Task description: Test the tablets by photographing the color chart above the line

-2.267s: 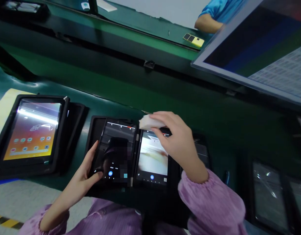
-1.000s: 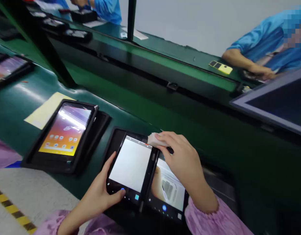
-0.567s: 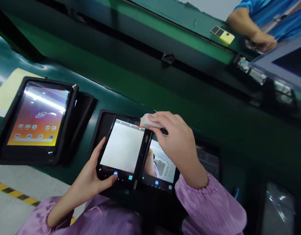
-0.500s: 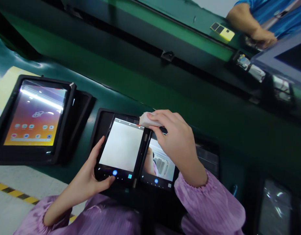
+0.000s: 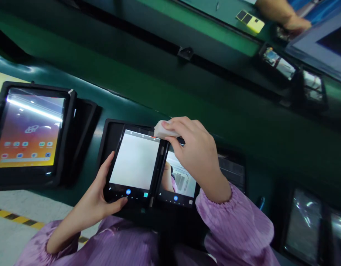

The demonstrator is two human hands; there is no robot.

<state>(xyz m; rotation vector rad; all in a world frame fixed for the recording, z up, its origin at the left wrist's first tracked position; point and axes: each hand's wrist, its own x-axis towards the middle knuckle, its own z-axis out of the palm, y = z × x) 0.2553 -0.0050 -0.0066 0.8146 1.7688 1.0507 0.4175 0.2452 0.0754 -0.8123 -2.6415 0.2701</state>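
Observation:
My left hand (image 5: pixel 99 197) grips a tablet (image 5: pixel 133 160) by its left side, the thumb on the lower bezel and the other fingers mostly hidden. That tablet's screen shows a plain pale camera picture. Between the thumb and fingers of my right hand (image 5: pixel 191 147) is a small white block (image 5: pixel 164 129) that looks soft. It is held over the upper right corner of the tablet; whether it touches the glass I cannot tell. Right beside lies a second tablet (image 5: pixel 181 177) with a camera picture lit, partly covered by my right hand.
Another tablet (image 5: pixel 29 129) with a lit home screen sits in a black tray at the left. More black trays (image 5: pixel 306 225) stand at the lower right. Across the green bench, a co-worker's hand (image 5: pixel 296 26) is near a grey monitor (image 5: pixel 320 48) and a yellow piece (image 5: pixel 250 22).
The whole view has shifted slightly, so things sit a little further left and up. Both hands keep about the same place on the tablet, with the white block still at its upper right corner.

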